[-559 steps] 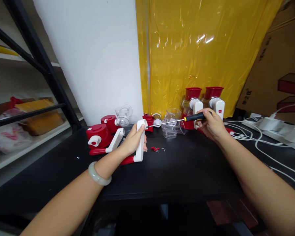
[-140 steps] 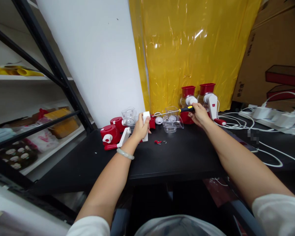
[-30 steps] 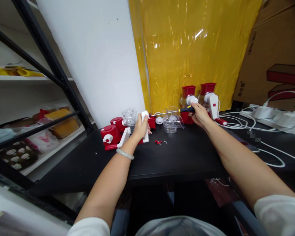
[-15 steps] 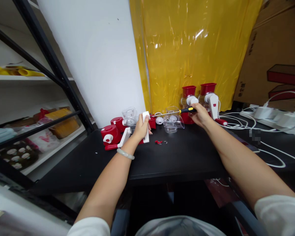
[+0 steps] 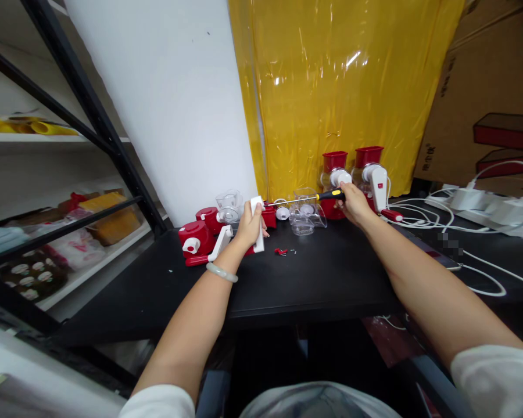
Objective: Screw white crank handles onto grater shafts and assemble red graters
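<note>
My left hand [image 5: 249, 226] is closed around a white crank arm [image 5: 259, 241], held upright over the table. In my right hand [image 5: 353, 201] is a screwdriver [image 5: 331, 195] with a black and yellow handle. Its long shaft points left, and its tip meets the top of the crank arm; the exact contact is too small to tell. Small red pieces [image 5: 281, 252] and tiny screws [image 5: 293, 251] lie on the table below. Just behind the left hand is a red part [image 5: 269, 217], partly hidden.
Red grater bodies [image 5: 197, 237] and a crank with a red grip [image 5: 197, 260] stand left. Clear plastic parts [image 5: 304, 225] lie behind. Two red-and-white graters [image 5: 377, 180] stand back right. White cables [image 5: 436, 217], a power strip [image 5: 501, 209] and a tablet [image 5: 436, 252] are on the right.
Almost nothing differs. The screwdriver and the crank arm have shifted very slightly to the left, with both hands keeping their hold.
</note>
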{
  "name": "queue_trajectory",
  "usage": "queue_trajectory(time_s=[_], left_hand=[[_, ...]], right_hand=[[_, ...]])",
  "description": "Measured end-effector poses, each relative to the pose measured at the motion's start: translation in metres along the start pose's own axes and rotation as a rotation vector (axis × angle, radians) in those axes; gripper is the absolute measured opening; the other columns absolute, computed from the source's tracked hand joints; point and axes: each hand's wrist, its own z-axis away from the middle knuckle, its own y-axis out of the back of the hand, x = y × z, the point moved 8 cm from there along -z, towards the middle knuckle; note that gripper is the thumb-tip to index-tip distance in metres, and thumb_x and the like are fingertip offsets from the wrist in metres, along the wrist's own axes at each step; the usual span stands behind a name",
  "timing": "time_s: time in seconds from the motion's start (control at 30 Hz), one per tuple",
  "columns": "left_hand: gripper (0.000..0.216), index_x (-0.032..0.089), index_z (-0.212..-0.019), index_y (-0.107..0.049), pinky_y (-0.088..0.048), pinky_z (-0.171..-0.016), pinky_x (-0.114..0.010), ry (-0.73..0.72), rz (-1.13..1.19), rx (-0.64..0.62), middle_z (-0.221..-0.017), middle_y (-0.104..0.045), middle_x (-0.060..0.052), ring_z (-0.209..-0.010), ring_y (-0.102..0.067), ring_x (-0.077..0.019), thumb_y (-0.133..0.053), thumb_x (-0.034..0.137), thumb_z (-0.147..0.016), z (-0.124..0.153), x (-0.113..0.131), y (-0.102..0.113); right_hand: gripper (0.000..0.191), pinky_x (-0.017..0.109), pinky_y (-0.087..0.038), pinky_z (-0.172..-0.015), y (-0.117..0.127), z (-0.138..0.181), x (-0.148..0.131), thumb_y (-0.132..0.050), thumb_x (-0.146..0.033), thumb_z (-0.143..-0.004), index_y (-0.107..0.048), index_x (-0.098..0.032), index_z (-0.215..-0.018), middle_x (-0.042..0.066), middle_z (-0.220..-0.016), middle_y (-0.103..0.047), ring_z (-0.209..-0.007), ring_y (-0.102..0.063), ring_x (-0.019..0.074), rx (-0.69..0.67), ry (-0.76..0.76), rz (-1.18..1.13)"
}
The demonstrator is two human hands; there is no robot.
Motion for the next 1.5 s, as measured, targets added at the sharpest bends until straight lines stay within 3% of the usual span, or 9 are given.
queue_trajectory(time_s=[0.23,0.43,0.6,0.77,0.93,1.0,1.13,1.5], left_hand=[[0.049,0.021,-0.121,-0.045,-0.046,-0.042,-0.025,-0.018,-0.001,0.009,-0.059,-0.055,0.007,-0.041,-0.059,-0.0152,-0.041,0.067,-0.103,0.000,0.001,0.001],[0.052,0.022,-0.120,-0.045,-0.047,-0.042,-0.024,-0.008,-0.007,-0.005,-0.060,-0.056,0.007,-0.042,-0.060,-0.0147,-0.042,0.070,-0.101,0.001,-0.002,0.000],[0.046,0.022,-0.121,-0.044,-0.047,-0.042,-0.025,-0.012,-0.007,-0.009,-0.059,-0.056,0.007,-0.042,-0.060,-0.0157,-0.041,0.064,-0.103,0.002,-0.002,-0.001],[0.043,0.022,-0.121,-0.044,-0.049,-0.043,-0.026,0.014,-0.015,-0.004,-0.060,-0.055,0.006,-0.043,-0.061,-0.0160,-0.040,0.062,-0.104,0.001,-0.003,-0.001],[0.042,0.022,-0.121,-0.044,-0.048,-0.043,-0.026,0.013,-0.001,0.009,-0.060,-0.056,0.006,-0.042,-0.060,-0.0164,-0.038,0.061,-0.105,0.000,-0.004,0.000],[0.044,0.022,-0.121,-0.044,-0.047,-0.042,-0.026,0.013,0.012,0.011,-0.060,-0.056,0.006,-0.041,-0.060,-0.0162,-0.039,0.063,-0.105,-0.001,-0.004,0.001],[0.047,0.022,-0.121,-0.044,-0.046,-0.041,-0.025,0.007,0.026,0.009,-0.059,-0.055,0.007,-0.041,-0.060,-0.0161,-0.041,0.065,-0.103,-0.002,-0.004,0.001],[0.042,0.022,-0.122,-0.044,-0.048,-0.043,-0.026,0.005,0.008,0.008,-0.059,-0.055,0.006,-0.042,-0.060,-0.0160,-0.039,0.061,-0.105,-0.001,-0.002,0.002]], right_hand=[[0.048,0.022,-0.043,-0.043,-0.008,0.004,-0.004,-0.088,-0.054,-0.066,-0.052,-0.025,-0.080,-0.008,-0.062,-0.051,-0.047,-0.045,0.0082,-0.022,-0.055,-0.085],[0.038,0.023,-0.045,-0.048,-0.011,0.009,-0.007,-0.083,-0.034,-0.062,-0.050,-0.025,-0.080,-0.005,-0.070,-0.055,-0.057,-0.052,0.0108,-0.016,-0.108,-0.192],[0.032,0.026,-0.049,-0.052,-0.010,0.013,-0.011,-0.077,-0.028,-0.059,-0.052,-0.025,-0.078,-0.003,-0.074,-0.056,-0.064,-0.055,0.0132,-0.028,-0.143,-0.248],[0.032,0.027,-0.051,-0.051,-0.010,0.012,-0.009,-0.078,-0.034,-0.062,-0.051,-0.024,-0.076,-0.002,-0.074,-0.057,-0.062,-0.056,0.0134,-0.053,-0.148,-0.251],[0.050,0.026,-0.042,-0.040,-0.007,0.007,-0.003,-0.074,-0.070,-0.075,-0.049,-0.026,-0.077,-0.004,-0.054,-0.049,-0.044,-0.046,0.0123,-0.030,-0.105,-0.129],[0.054,0.024,-0.038,-0.038,-0.007,0.006,-0.002,-0.076,-0.073,-0.075,-0.049,-0.026,-0.077,-0.008,-0.046,-0.041,-0.038,-0.037,0.0101,-0.036,-0.081,-0.062],[0.055,0.022,-0.041,-0.040,-0.010,0.009,-0.002,-0.082,-0.068,-0.072,-0.047,-0.026,-0.076,-0.011,-0.042,-0.035,-0.035,-0.034,0.0074,-0.070,-0.063,-0.043],[0.044,0.022,-0.046,-0.045,-0.011,0.006,-0.003,-0.089,-0.044,-0.066,-0.052,-0.025,-0.079,-0.008,-0.063,-0.054,-0.048,-0.045,0.0076,-0.048,-0.105,-0.135]])
